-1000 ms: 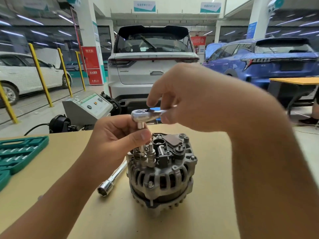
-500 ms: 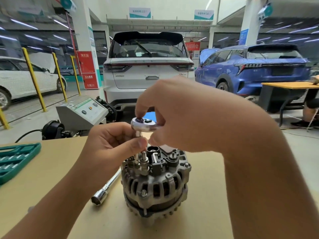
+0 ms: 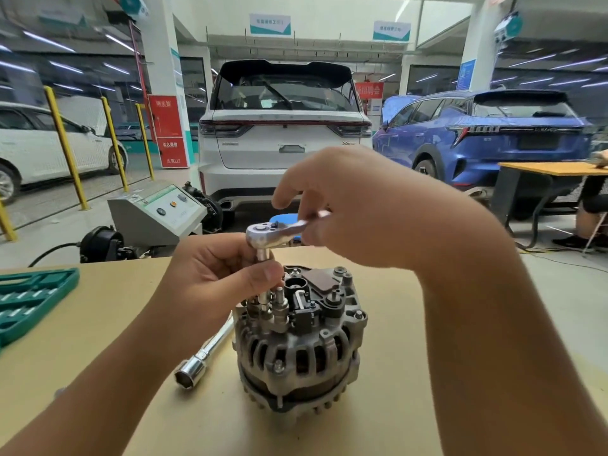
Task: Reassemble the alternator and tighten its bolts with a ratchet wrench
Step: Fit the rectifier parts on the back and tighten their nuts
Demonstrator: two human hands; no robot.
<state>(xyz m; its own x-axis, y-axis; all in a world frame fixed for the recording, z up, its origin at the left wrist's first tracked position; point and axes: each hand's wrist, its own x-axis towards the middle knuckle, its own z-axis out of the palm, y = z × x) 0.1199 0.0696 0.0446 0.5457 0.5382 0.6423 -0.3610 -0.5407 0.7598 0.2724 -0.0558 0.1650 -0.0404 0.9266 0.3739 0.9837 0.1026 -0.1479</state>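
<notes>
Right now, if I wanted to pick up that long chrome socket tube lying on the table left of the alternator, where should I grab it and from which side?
Probably the bare middle of the socket tube, from above and the left. It lies flat and slanted, its open hex end toward you, its far end tucked under the left hand beside the alternator, so the right side is crowded.

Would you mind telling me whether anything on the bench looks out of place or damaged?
Nothing looks damaged. The alternator stands upright on the table. One loose socket wrench lies beside it, its far end hidden behind the left hand.
</notes>
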